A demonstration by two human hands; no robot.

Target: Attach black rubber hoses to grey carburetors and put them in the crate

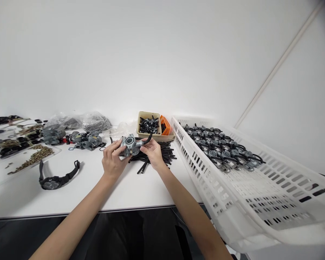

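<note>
A silver-grey carburetor (129, 141) is held up above the table between my two hands. My left hand (113, 156) is closed around its left side, thumb below and fingers along the body. My right hand (153, 151) pinches the right end, where a short black rubber hose (147, 139) sticks out upward. Exactly how the hose joins the body is partly hidden by the fingers. Beneath and behind my right hand lies a loose pile of black rubber hoses (166, 153) on the white table (141, 191).
At right stands a white perforated crate (219, 196) with rows of carburetors (222, 146). A beige bin (139, 121) of small black parts and an orange basket (165, 122) sit at the back. Leftward are more carburetors (88, 140), a watch (54, 182) and brass fittings (36, 156).
</note>
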